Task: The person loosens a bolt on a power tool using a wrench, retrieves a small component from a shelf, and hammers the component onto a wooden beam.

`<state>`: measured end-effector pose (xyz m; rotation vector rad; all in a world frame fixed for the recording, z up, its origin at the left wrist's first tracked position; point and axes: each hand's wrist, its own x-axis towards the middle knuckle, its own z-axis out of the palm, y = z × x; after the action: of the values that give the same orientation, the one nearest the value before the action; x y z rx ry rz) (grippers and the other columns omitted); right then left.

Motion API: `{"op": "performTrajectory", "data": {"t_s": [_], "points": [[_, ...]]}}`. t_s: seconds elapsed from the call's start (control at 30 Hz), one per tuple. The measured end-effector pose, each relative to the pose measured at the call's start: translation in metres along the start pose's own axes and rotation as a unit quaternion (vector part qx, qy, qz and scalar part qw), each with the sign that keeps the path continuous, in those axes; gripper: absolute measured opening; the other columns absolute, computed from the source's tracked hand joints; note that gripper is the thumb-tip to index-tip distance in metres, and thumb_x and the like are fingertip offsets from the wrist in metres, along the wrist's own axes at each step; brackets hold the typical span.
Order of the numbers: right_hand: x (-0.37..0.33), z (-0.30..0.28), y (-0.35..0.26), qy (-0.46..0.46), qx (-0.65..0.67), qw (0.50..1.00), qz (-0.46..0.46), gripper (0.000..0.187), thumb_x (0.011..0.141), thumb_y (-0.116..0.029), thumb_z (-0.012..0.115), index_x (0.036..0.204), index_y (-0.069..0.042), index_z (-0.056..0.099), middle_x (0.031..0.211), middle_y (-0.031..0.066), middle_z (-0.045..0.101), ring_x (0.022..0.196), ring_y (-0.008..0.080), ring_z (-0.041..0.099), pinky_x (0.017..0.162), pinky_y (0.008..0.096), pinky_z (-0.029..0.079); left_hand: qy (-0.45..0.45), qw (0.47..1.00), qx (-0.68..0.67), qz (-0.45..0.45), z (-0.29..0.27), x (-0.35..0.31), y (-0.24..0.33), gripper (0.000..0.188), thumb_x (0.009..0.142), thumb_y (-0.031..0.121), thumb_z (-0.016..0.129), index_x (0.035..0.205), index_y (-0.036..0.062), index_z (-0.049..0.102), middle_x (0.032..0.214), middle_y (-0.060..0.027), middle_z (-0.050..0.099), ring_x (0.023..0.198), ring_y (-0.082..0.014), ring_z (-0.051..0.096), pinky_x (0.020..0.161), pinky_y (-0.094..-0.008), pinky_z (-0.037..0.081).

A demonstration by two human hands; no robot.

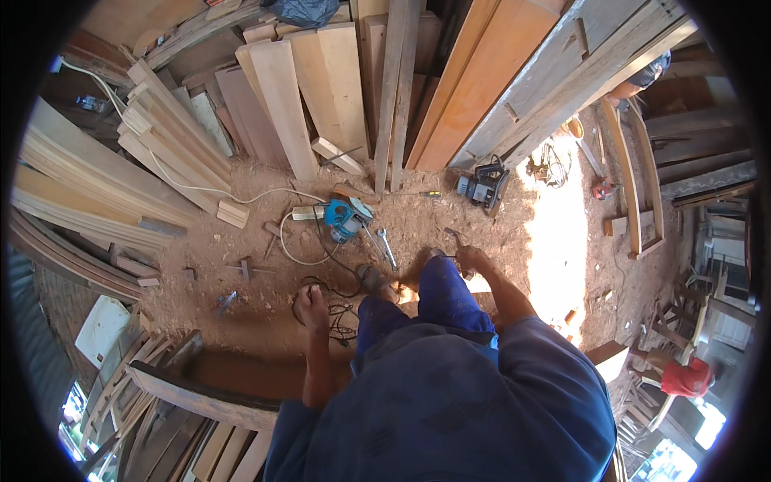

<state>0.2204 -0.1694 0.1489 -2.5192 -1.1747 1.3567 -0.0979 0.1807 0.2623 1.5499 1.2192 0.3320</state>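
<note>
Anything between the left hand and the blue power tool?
Nothing tall visible; only black cable and a pale cord loop lie on the ground between the left hand and the blue power tool.

No text, label, number or sign can be read. Any markings on the blue power tool (pixel 342 222) and the grey power tool (pixel 479 191), both on the dirt floor (pixel 409 221) near its edge along the standing boards (pixel 281 100), are too small to make out.
</note>
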Motion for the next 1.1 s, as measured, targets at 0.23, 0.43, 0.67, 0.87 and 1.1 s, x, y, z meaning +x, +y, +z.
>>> {"op": "performTrajectory", "data": {"t_s": [0.23, 0.43, 0.67, 0.87, 1.1], "points": [[0.072, -0.003, -0.002, -0.068, -0.027, 0.996, 0.041, 0.023, 0.080, -0.014, 0.059, 0.094, 0.001, 0.070, 0.103, 0.0227, 0.069, 0.094, 0.0390, 0.068, 0.083, 0.0494, 0.053, 0.078, 0.991, -0.036, -0.098, 0.044, -0.051, 0.021, 0.025, 0.099, 0.024, 0.046, 0.091, 0.0028, 0.055, 0.066, -0.0010, 0.044, 0.057, -0.0091, 0.041, 0.052, -0.0281, 0.035], [0.163, 0.023, -0.007, -0.075, -0.115, 0.990, -0.007, 0.025, 0.077, -0.008, 0.064, 0.102, -0.007, 0.068, 0.114, 0.0234, 0.064, 0.104, 0.0390, 0.065, 0.091, 0.0552, 0.048, 0.103, 0.976, -0.169, -0.087, 0.127, -0.015, -0.010, 0.025, 0.100, 0.027, 0.046, 0.091, 0.0048, 0.053, 0.064, 0.0019, 0.040, 0.054, -0.0068, 0.038, 0.047, -0.0263, 0.030], [0.244, 0.073, -0.003, -0.110, -0.153, 0.982, 0.010, 0.036, 0.076, -0.008, 0.063, 0.111, -0.015, 0.065, 0.117, 0.0234, 0.060, 0.120, 0.0431, 0.048, 0.098, 0.0595, 0.034, 0.098, 0.970, -0.214, -0.059, 0.159, 0.057, -0.061, 0.020, 0.100, 0.025, 0.051, 0.100, 0.0049, 0.054, 0.065, 0.0046, 0.040, 0.055, -0.0036, 0.037, 0.048, -0.0227, 0.030], [0.280, 0.141, 0.026, 0.016, -0.170, 0.985, 0.003, 0.041, 0.074, -0.010, 0.063, 0.114, -0.016, 0.063, 0.108, 0.0198, 0.062, 0.117, 0.0396, 0.047, 0.097, 0.0541, 0.036, 0.096, 0.970, -0.222, -0.025, 0.169, 0.117, -0.146, 0.019, 0.100, 0.025, 0.051, 0.087, 0.0107, 0.050, 0.067, 0.0070, 0.040, 0.054, -0.0022, 0.035, 0.047, -0.0198, 0.030], [0.306, 0.128, -0.029, 0.173, 0.112, 0.965, -0.164, 0.024, 0.091, -0.011, 0.052, 0.114, -0.008, 0.059, 0.098, 0.0224, 0.064, 0.083, 0.0394, 0.061, 0.075, 0.0420, 0.050, 0.049, 0.919, -0.389, -0.038, 0.169, 0.137, -0.185, 0.014, 0.098, 0.019, 0.056, 0.099, 0.0052, 0.062, 0.062, 0.0075, 0.042, 0.051, -0.0022, 0.034, 0.047, -0.0203, 0.028]]}}
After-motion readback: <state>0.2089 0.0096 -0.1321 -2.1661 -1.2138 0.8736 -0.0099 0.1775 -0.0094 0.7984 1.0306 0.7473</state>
